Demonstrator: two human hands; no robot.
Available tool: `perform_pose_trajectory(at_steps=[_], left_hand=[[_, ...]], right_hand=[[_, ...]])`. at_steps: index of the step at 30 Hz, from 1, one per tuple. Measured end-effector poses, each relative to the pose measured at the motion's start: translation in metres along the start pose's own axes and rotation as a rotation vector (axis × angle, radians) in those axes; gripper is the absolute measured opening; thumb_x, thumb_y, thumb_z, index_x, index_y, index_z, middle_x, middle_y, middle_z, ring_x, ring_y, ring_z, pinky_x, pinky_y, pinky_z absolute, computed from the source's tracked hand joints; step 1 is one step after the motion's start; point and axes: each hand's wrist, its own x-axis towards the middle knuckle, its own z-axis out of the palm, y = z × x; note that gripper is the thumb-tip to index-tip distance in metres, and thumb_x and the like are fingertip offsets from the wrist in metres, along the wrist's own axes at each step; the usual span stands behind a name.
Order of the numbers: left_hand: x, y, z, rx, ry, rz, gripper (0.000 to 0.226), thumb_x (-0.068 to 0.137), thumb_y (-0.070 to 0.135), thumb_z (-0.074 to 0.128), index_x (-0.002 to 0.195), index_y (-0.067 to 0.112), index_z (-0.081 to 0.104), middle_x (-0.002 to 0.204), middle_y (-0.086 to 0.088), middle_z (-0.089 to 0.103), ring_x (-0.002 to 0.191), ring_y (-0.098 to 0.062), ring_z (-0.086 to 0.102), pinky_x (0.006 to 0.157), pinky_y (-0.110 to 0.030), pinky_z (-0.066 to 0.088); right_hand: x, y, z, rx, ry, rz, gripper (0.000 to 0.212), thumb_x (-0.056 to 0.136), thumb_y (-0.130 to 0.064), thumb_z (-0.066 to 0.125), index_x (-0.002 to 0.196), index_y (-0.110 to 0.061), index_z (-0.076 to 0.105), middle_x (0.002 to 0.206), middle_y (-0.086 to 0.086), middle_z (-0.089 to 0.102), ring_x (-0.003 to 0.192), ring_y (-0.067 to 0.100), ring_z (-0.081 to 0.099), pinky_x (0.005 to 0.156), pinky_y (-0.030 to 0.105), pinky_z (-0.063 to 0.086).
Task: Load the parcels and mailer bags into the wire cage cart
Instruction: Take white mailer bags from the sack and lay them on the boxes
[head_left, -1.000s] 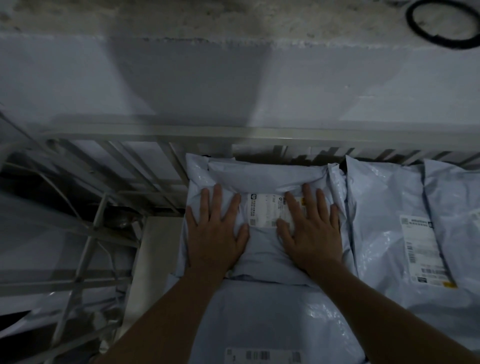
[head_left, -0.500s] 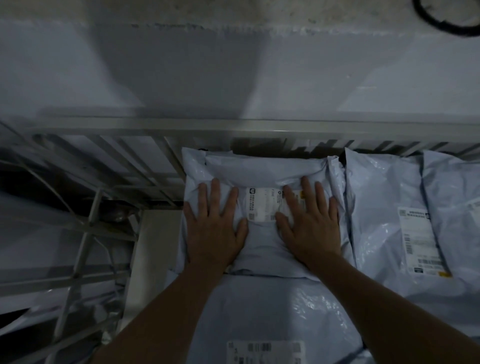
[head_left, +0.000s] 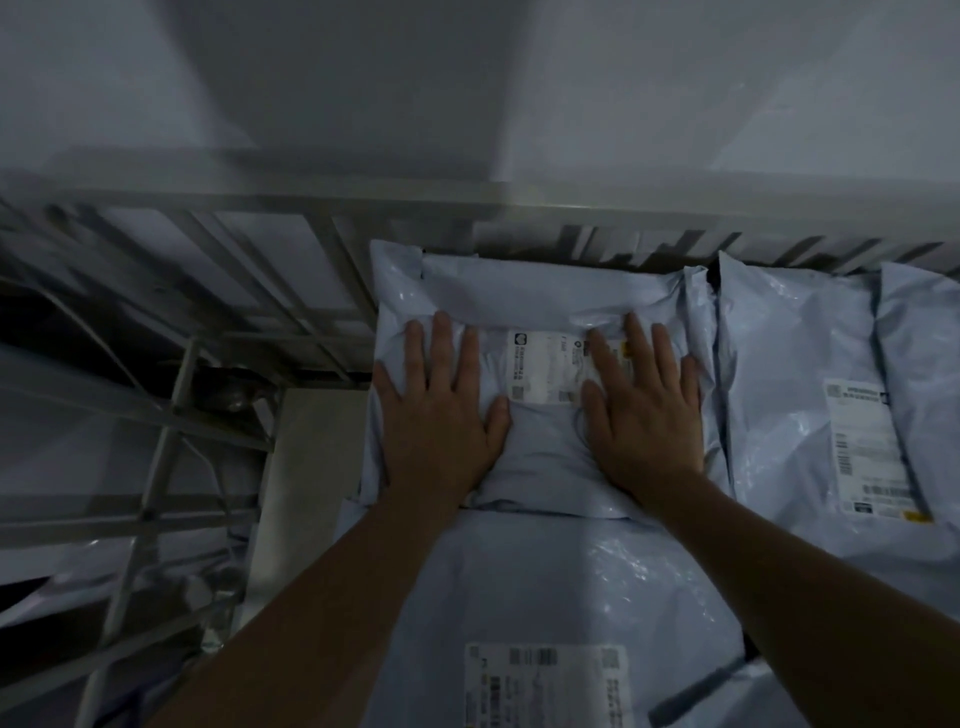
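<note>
Hardly anything has moved since half a second ago: the left hand (head_left: 441, 410) and the right hand (head_left: 644, 410) stay pressed flat on the same mailer bag (head_left: 545, 462).

Both hands are released, palms down, fingers straight and slightly spread, grasping nothing. A white label (head_left: 540, 371) lies between them; the right forefinger and thumb cover its right edge, and the left thumb tip sits just beside its lower corner. The mailer bag lies on top of the load inside the cart (head_left: 363, 200), whose top rail runs just beyond the fingertips. Under the wrists lies a lower bag (head_left: 545, 587). Just right of the right hand, touching the pressed mailer bag, lies a side bag (head_left: 789, 395). Left of the left hand are the cart's side bars.
</note>
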Motion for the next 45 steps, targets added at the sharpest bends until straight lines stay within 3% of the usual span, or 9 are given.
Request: perform_pose_trajectory(at_steps=[7,11,18,22,29,33,35,40,45], left_hand=[[-0.001,-0.007,-0.002,-0.019,-0.06,0.043,0.072,0.097,0.057,0.03,0.156,0.015,0.03,0.164,-0.016,0.018,0.149,-0.041,0.019,0.11,-0.067,0.025],[0.012,-0.014,-0.023,-0.114,-0.219,0.03,0.068,0.1,0.052,0.029,0.159,0.022,0.016,0.167,-0.008,0.002,0.153,-0.034,0.002,0.117,-0.064,0.012],[-0.077,0.064,-0.113,-0.716,-0.005,-0.056,0.066,0.096,0.03,0.046,0.155,0.008,0.028,0.157,-0.013,0.036,0.14,-0.028,0.04,0.114,-0.028,0.027],[-0.134,0.113,-0.132,-0.498,-0.277,0.255,0.071,0.089,0.03,0.04,0.155,0.008,0.028,0.164,-0.011,0.021,0.151,-0.022,0.02,0.122,-0.034,0.017],[-0.215,0.184,-0.157,-0.162,-0.695,0.207,0.075,0.103,0.04,0.045,0.16,0.013,0.003,0.166,-0.013,-0.002,0.152,-0.028,0.011,0.122,-0.039,0.017],[-0.254,0.239,-0.165,-0.186,-0.717,0.237,0.078,0.101,0.045,0.048,0.159,0.011,0.009,0.166,-0.012,0.004,0.151,-0.03,0.016,0.12,-0.043,0.022],[-0.273,0.261,-0.164,-0.213,-0.719,0.262,0.08,0.096,0.047,0.054,0.157,0.009,0.017,0.165,-0.013,0.012,0.149,-0.031,0.021,0.117,-0.046,0.027],[-0.34,0.317,-0.162,-0.162,-0.701,0.346,0.112,0.085,0.062,0.064,0.154,0.01,-0.009,0.162,-0.012,-0.02,0.153,-0.035,-0.006,0.116,-0.058,0.024],[-0.372,0.355,-0.158,-0.124,-0.785,0.214,0.141,0.067,0.085,0.06,0.155,0.006,-0.016,0.157,-0.016,-0.034,0.149,-0.035,-0.023,0.119,-0.059,0.006]], right_hand=[[-0.003,-0.004,-0.006,-0.077,-0.034,-0.043,0.063,0.102,-0.053,0.018,0.159,-0.028,0.016,0.167,0.01,0.005,0.153,0.035,0.003,0.121,0.058,0.006],[-0.025,-0.004,-0.026,-0.115,-0.093,-0.065,0.065,0.1,-0.048,0.019,0.158,-0.018,0.019,0.167,0.012,0.009,0.152,0.036,0.009,0.119,0.059,0.009],[-0.125,0.081,-0.066,-0.289,-0.2,-0.421,0.066,0.094,-0.052,0.027,0.149,-0.019,0.043,0.161,0.015,0.03,0.146,0.036,0.032,0.107,0.07,0.03],[-0.178,0.139,-0.105,-0.424,-0.286,-0.607,0.069,0.092,-0.057,0.032,0.152,-0.023,0.039,0.162,0.011,0.029,0.147,0.033,0.032,0.11,0.064,0.028],[-0.261,0.18,-0.162,-0.335,-0.43,-0.642,0.079,0.087,-0.069,0.036,0.155,-0.028,0.032,0.164,0.008,0.022,0.15,0.03,0.024,0.113,0.061,0.028],[-0.294,0.185,-0.172,-0.305,-0.515,-0.606,0.087,0.092,-0.071,0.038,0.159,-0.034,-0.004,0.165,-0.001,-0.022,0.153,0.021,-0.014,0.121,0.053,0.002],[-0.309,0.19,-0.179,-0.289,-0.545,-0.564,0.085,0.094,-0.065,0.042,0.159,-0.034,-0.005,0.164,-0.001,-0.026,0.153,0.021,-0.015,0.121,0.051,0.006],[-0.344,0.211,-0.182,-0.294,-0.519,-0.5,0.074,0.101,-0.049,0.038,0.159,-0.03,-0.003,0.165,0.003,-0.022,0.154,0.024,-0.008,0.12,0.05,0.01],[-0.357,0.217,-0.179,-0.355,-0.659,-0.532,0.105,0.086,-0.055,0.059,0.157,-0.031,-0.013,0.162,0.006,-0.03,0.151,0.027,-0.021,0.118,0.06,-0.002]])
